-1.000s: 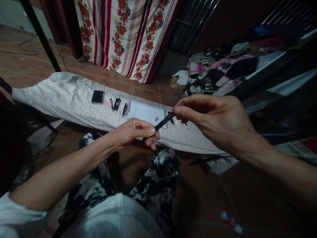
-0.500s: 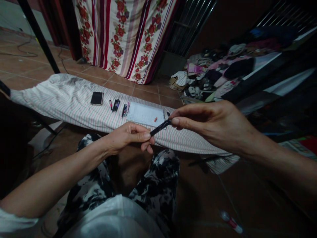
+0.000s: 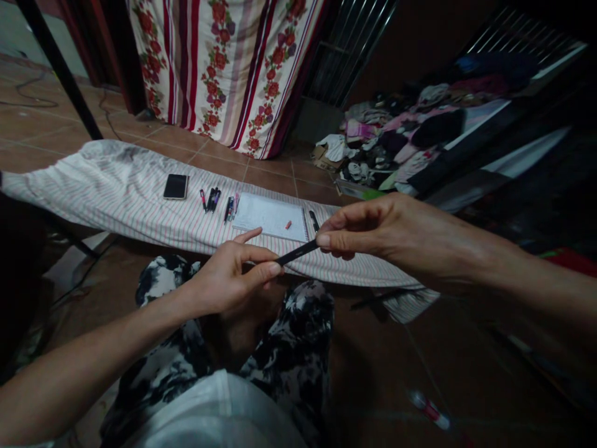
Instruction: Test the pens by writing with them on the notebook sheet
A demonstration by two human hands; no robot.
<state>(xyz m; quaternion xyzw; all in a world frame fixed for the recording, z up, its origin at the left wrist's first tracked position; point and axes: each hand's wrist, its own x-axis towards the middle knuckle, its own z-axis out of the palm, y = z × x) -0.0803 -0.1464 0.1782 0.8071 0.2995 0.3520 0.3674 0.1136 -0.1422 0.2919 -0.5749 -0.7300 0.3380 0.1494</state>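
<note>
A slim black pen (image 3: 298,251) is stretched between my two hands above the near edge of the cloth. My left hand (image 3: 236,270) pinches its lower left end between thumb and finger, with another finger pointing out. On the upper right end, my right hand (image 3: 373,227) closes with thumb and fingertips. Just behind lies a spiral notebook (image 3: 261,213) with a white page, and a small orange-red piece (image 3: 288,224) rests on it. A dark pen (image 3: 314,219) lies beside the notebook's spiral, close to my right fingers.
Several pens (image 3: 213,199) and a dark-screened phone (image 3: 176,186) lie left of the notebook on a striped cloth (image 3: 125,193). A flowered curtain (image 3: 224,74) hangs behind. Clothes (image 3: 401,134) are heaped at the right. A bottle (image 3: 431,410) lies on the tiled floor.
A finger of my left hand has lifted and straightened. The black pen now shows more of its length between my hands, at a flatter angle. The view has shifted slightly.
</note>
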